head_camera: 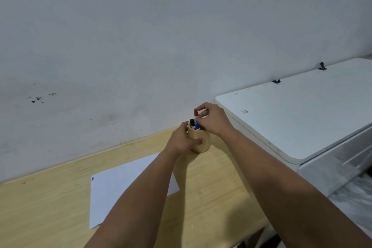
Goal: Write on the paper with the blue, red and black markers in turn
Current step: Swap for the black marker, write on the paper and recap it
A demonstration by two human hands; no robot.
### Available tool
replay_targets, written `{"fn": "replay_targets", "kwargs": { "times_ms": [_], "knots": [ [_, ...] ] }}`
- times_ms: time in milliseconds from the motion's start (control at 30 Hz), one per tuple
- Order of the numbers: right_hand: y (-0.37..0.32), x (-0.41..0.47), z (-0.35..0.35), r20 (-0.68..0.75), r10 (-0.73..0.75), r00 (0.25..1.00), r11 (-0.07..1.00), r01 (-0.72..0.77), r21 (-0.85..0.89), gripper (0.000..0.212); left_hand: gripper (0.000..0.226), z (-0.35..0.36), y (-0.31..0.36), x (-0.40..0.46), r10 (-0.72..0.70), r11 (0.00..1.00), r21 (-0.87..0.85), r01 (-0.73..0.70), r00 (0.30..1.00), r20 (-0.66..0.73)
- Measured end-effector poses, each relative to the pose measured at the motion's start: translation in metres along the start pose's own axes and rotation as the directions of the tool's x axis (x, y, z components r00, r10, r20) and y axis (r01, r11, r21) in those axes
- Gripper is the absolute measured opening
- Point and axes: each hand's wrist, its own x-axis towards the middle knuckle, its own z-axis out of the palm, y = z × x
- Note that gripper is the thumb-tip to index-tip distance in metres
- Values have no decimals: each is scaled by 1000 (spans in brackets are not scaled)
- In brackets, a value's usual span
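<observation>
light: dim, even, bluish | shadows: soft | focus: slightly soft | edges: wide-angle bending

Desk front: bare wood point(211, 197) is left open beside the paper point(120, 183).
Right: passage is blocked by a white cabinet point(291, 119).
Behind: the holder point(199, 143) is backed by the wall point(141, 46).

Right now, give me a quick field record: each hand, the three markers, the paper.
left hand: gripping the wooden holder on the desk
right hand: pinching the red marker, raised above the others
blue marker: in holder, capped
black marker: in holder, capped
paper: flat on desk, small blue mark near its left corner; no red or black seen
</observation>
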Motion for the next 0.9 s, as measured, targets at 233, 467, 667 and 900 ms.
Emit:
{"fn": "replay_targets", "kwargs": {
  "times_ms": [233,467,667,900],
  "knots": [
    [-3,-16,5,-15,-66,998,995,65,-74,27,73,4,0,-5,20,999,34,-18,997,-69],
    [-10,-25,11,-24,-41,999,987,37,-156,19,84,5,3,-12,-1,997,76,9,995,-102],
    [-44,-15,-20,-184,-37,982,996,52,76,20,103,-1,10,-13,-29,997,62,34,996,-80],
    [-103,-20,-53,-269,-178,946,942,243,232,15,98,-47,30,-36,10,991,132,-2,998,-61]
  ]
}}
